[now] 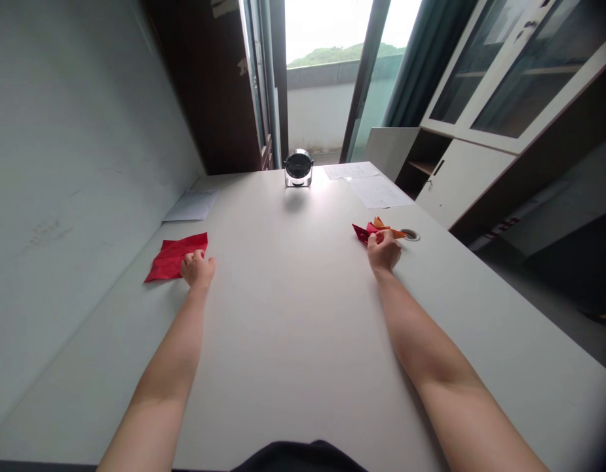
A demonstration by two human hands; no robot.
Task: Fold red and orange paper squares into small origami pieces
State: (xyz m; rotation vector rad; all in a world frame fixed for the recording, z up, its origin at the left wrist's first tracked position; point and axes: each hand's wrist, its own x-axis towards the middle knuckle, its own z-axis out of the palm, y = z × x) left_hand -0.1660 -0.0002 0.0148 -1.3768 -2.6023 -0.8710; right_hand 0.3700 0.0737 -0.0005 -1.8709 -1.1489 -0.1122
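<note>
My left hand (pixel 197 267), fingers curled, grips the right part of a flat sheet of red paper (pixel 172 257) at the left of the table. Creases run across the sheet, and its lower edge casts a shadow. On the right, my right hand (pixel 384 251) pinches a red folded-paper figure (pixel 362 232) with pointed ends; the fingers cover part of it. Right behind that hand is an orange folded-paper figure (pixel 380 223), partly hidden and close against the red one.
A round dark device on a clear stand (pixel 298 168) is at the white table's (pixel 287 314) far edge. White papers (pixel 380 192) lie at the back right, another sheet (pixel 190 205) at the back left. A round metal-rimmed cable hole (pixel 411 235) is beside my right hand. A wall borders the left.
</note>
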